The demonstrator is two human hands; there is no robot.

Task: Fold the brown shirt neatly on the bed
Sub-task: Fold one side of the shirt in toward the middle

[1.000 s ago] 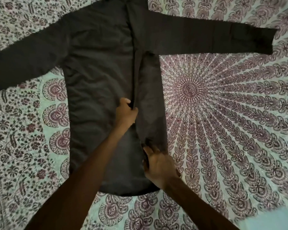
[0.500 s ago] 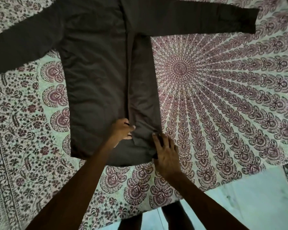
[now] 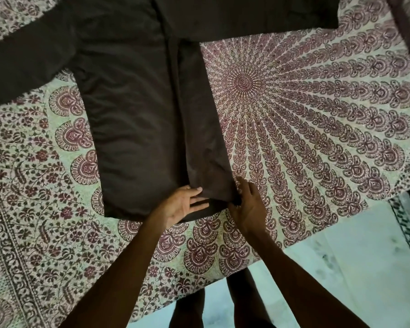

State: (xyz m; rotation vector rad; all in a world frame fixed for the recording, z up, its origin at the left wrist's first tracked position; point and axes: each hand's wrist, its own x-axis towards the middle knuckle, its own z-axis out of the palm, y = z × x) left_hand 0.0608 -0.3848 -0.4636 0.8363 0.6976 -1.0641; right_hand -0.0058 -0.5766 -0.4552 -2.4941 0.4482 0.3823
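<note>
The brown shirt lies flat on the bed, both sleeves spread out to the sides. Its right side panel is folded inward as a long strip over the body. My left hand rests at the hem, palm up, with fingertips slipped under the lower corner of that folded strip. My right hand sits at the strip's bottom right corner, thumb and fingers pinching the cloth edge. The collar is out of frame at the top.
The bed carries a patterned mandala bedsheet in maroon and cream. Its near edge runs diagonally at lower right, with pale tiled floor beyond. My legs stand against that edge. A dark bordered mat lies at the right.
Both hands slid down the folded strip toward the hem. The view shifted back, so the shirt sits higher in frame and the floor shows.
</note>
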